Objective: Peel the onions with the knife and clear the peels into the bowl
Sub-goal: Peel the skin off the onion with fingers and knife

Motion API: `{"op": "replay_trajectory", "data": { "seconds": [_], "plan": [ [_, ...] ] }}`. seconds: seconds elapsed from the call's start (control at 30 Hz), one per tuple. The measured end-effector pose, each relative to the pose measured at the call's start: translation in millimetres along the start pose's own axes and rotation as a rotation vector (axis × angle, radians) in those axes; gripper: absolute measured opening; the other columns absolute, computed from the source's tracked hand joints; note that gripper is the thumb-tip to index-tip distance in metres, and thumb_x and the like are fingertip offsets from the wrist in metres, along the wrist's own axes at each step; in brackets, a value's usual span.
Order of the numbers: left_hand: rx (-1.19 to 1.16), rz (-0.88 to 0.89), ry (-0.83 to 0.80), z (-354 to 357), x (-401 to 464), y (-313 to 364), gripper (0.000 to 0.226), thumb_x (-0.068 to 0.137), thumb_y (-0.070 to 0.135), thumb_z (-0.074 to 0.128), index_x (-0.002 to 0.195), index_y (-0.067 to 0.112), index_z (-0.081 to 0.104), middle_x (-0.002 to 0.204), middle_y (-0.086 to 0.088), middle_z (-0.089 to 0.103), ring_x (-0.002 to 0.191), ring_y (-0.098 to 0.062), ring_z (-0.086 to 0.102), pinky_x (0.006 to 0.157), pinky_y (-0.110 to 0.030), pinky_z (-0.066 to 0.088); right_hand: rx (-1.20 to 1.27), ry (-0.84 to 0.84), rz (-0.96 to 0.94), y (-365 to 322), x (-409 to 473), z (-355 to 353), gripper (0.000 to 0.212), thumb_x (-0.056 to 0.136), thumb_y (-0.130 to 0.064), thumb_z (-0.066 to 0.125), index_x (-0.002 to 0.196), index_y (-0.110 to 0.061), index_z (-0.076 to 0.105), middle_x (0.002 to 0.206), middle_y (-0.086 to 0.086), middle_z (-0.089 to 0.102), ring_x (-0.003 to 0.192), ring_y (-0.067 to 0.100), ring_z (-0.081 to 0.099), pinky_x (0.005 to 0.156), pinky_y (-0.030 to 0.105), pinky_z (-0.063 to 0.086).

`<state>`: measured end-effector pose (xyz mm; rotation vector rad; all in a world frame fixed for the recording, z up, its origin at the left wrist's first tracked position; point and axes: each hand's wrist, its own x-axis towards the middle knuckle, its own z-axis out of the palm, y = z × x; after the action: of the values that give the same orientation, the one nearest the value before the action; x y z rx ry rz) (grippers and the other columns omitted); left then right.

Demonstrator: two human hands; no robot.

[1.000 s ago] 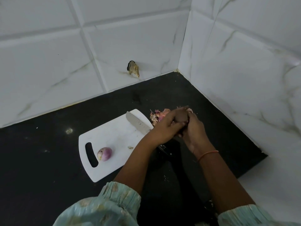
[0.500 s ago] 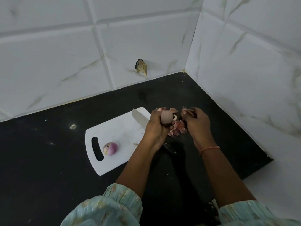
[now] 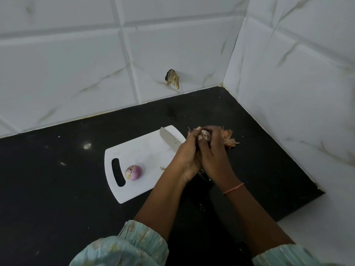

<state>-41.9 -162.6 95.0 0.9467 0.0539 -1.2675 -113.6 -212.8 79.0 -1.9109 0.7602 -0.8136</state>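
Both hands have closed back together since half a second ago, when they were a little apart with a loose peel between them; the onion now sits hidden deeper in their shared clasp, and the view has tipped slightly.

Black bench (image 3: 57, 198) fills the corner under 2 white tiled walls (image 3: 67, 64), which meet just beyond the work. On it lies a white cutting board (image 3: 142, 156), its handle slot toward the person. The left hand (image 3: 187, 156) curls its grip around the knife (image 3: 170, 140), whose blade slants up over the board's far corner, and also presses on the onion (image 3: 205, 134). The right hand (image 3: 215, 150) wraps its fingers around that same onion from the other side. Just beyond the knuckles a heap of dry peels (image 3: 229, 139) rests on the bench. A second onion (image 3: 134, 172), pinkish and seemingly already peeled, sits alone on the board near the slot.

By my judgement the held onion is light and firm, but slick once bare, so it wants cupping around its middle, thumb working the papery skin at the ends. The peels are brittle, nearly weightless, and will scatter if swept fast.

Room is tight to the right, where the wall stands close; open bench lies to the left and front. No bowl is in view.
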Motion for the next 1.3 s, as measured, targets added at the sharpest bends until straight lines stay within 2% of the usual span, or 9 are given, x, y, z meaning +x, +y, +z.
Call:
{"op": "replay_trajectory", "data": {
  "seconds": [0.17, 0.43, 0.53, 0.63, 0.77, 0.9, 1.1, 1.2, 1.3],
  "plan": [
    [0.002, 0.069, 0.119, 6.1, -1.6, -6.6, 0.035, 0.101, 0.038, 0.051, 0.099, 0.009, 0.07, 0.087, -0.006, 0.074, 0.082, -0.016, 0.071, 0.073, -0.028, 0.057, 0.026, 0.116, -0.042, -0.8, -2.7, 12.5, 0.015, 0.094, -0.032, 0.044, 0.101, -0.021, 0.05, 0.1, 0.001, 0.056, 0.096, 0.022, 0.056, 0.085, 0.05, 0.048],
    [-0.075, 0.069, 0.115, 12.1, -4.1, -9.1, 0.03, 0.1, 0.034, 0.055, 0.112, 0.008, 0.065, 0.093, -0.008, 0.071, 0.087, -0.017, 0.07, 0.082, -0.03, 0.059, 0.222, 0.142, 0.094, -6.3, -1.9, 13.3, 0.008, 0.093, -0.026, 0.048, 0.091, -0.022, 0.054, 0.09, 0.009, 0.061, 0.089, 0.029, 0.06, 0.082, 0.054, 0.051],
    [-0.107, 0.057, 0.078, 11.0, -4.6, -6.7, 0.035, 0.098, 0.041, 0.058, 0.111, 0.01, 0.066, 0.097, -0.009, 0.076, 0.093, -0.022, 0.073, 0.087, -0.042, 0.059, 0.349, 0.093, 0.309, -12.9, 2.9, 5.1, 0.022, 0.101, -0.026, 0.047, 0.1, -0.009, 0.06, 0.099, 0.014, 0.067, 0.097, 0.029, 0.066, 0.084, 0.044, 0.056],
    [-0.068, 0.029, 0.002, 6.1, -6.9, -4.6, 0.041, 0.101, 0.046, 0.047, 0.112, 0.011, 0.066, 0.104, -0.011, 0.076, 0.101, -0.024, 0.071, 0.091, -0.04, 0.055, 0.43, 0.02, 0.537, -17.3, 13.4, -6.4, 0.029, 0.104, -0.04, 0.039, 0.099, -0.023, 0.062, 0.102, 0.005, 0.07, 0.095, 0.017, 0.068, 0.079, 0.031, 0.054],
    [0.006, 0.055, -0.077, -1.0, -8.2, -2.4, 0.022, 0.101, 0.019, 0.047, 0.103, 0.009, 0.066, 0.094, -0.01, 0.07, 0.093, -0.024, 0.058, 0.082, -0.033, 0.045, 0.705, -0.018, 0.607, -12.1, 19.4, -12.5, 0.034, 0.102, -0.04, 0.038, 0.093, -0.021, 0.065, 0.102, 0.009, 0.068, 0.103, 0.027, 0.061, 0.079, 0.035, 0.048],
    [0.021, 0.139, -0.102, 0.7, -11.6, 0.0, 0.018, 0.1, 0.01, 0.049, 0.092, 0.008, 0.065, 0.078, -0.007, 0.067, 0.07, -0.016, 0.058, 0.065, -0.026, 0.046, 0.813, -0.039, 0.495, -5.6, 14.0, -7.5, 0.023, 0.1, -0.019, 0.037, 0.11, -0.017, 0.058, 0.115, 0.022, 0.058, 0.107, 0.031, 0.055, 0.082, 0.036, 0.045],
    [0.002, 0.201, -0.098, 2.3, -13.9, 0.1, 0.014, 0.096, 0.01, 0.055, 0.108, 0.009, 0.063, 0.094, -0.01, 0.067, 0.084, -0.021, 0.066, 0.062, -0.028, 0.055, 0.467, -0.094, 0.356, -17.7, 11.2, -7.5, 0.029, 0.093, -0.009, 0.051, 0.11, -0.031, 0.055, 0.113, 0.005, 0.063, 0.107, 0.03, 0.061, 0.088, 0.047, 0.05],
    [-0.063, 0.173, -0.065, 3.8, -11.9, 2.9, 0.019, 0.09, 0.012, 0.066, 0.109, 0.011, 0.064, 0.105, -0.011, 0.067, 0.099, -0.024, 0.066, 0.088, -0.038, 0.058, 0.331, -0.162, 0.107, -15.4, 1.5, -12.7, 0.023, 0.094, -0.011, 0.053, 0.115, -0.021, 0.048, 0.11, -0.001, 0.06, 0.107, 0.016, 0.06, 0.084, 0.026, 0.051],
    [-0.114, 0.125, -0.023, 11.7, -17.4, 5.3, 0.046, 0.083, 0.029, 0.075, 0.119, 0.003, 0.062, 0.11, -0.016, 0.069, 0.102, -0.025, 0.07, 0.093, -0.039, 0.057, 0.256, -0.109, 0.041, -13.4, -8.4, -5.4, 0.031, 0.093, -0.03, 0.053, 0.118, -0.013, 0.044, 0.114, 0.006, 0.06, 0.11, 0.018, 0.062, 0.091, 0.037, 0.054]
  ]
}}
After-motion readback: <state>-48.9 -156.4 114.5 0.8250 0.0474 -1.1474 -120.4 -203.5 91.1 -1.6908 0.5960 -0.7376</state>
